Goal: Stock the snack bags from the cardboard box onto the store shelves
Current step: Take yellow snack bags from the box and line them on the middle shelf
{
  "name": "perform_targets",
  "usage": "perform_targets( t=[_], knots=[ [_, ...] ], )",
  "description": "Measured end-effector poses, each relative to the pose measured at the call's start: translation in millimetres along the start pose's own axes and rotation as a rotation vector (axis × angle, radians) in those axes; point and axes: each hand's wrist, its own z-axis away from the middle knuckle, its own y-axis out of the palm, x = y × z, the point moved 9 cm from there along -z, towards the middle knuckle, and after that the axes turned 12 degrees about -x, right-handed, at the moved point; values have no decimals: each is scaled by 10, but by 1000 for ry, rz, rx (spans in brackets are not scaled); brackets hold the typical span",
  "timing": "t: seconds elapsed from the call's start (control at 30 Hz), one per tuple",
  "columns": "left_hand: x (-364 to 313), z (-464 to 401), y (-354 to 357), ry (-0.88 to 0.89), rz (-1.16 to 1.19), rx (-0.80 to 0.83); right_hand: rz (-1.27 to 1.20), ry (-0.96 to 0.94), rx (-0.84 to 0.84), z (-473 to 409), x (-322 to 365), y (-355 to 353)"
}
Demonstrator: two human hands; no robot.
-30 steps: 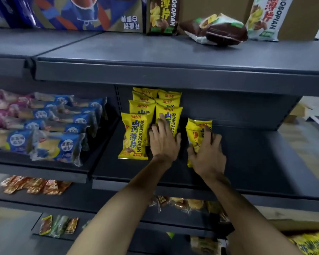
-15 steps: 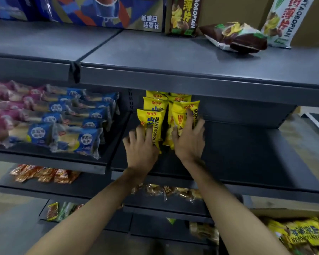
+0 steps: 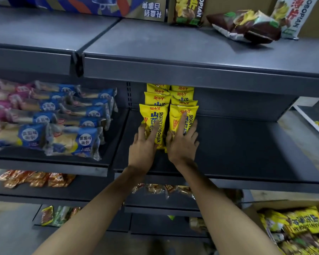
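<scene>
Squaring the two front yellow snack bags calls for light, even pressure so neither tips or creases. The left hand (image 3: 143, 144) lies flat with straight fingers on the left front bag (image 3: 153, 120); the right hand (image 3: 182, 142) presses likewise on the right front bag (image 3: 182, 117). Both glossy bags stand upright, touching, on the middle shelf (image 3: 247, 153), ahead of matching rows; the cardboard box (image 3: 291, 204) sits below that shelf.

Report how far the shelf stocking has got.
Done: two rows of yellow snack bags stand on the middle shelf. In hand: left hand and right hand press the front bags. Left: more bags fill the cardboard box.
</scene>
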Motion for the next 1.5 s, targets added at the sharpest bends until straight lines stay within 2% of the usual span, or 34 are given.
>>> perform_targets(
  t=[0.17, 0.33, 0.6, 0.73, 0.9, 1.03, 1.2, 1.5],
  knots=[
    [28, 12, 18, 43, 12, 22, 3, -4, 64, 34, 1, 41],
    [75, 15, 14, 84, 34, 68, -65, -1, 197, 84, 0, 36],
    [-60, 57, -227, 117, -45, 145, -37, -32, 254, 311, -65, -309],
    [-183, 59, -395, 154, -108, 227, -7, -38, 343, 349, -106, -451],
    [-487, 131, -466, 204, -159, 444, 50, -26, 441, 385, -399, -772],
    [-1050, 214, -567, 299, -229, 486, 103, 1, 449, 465, -904, -1169],
    [-2084, 498, -394, 421, -216, 497, 159, 69, 394, 593, -1899, -1809],
    [-3934, 1229, -74, 643, 3, 471, 239, 250, 309, 1065, -3629, -2876]
  ],
)
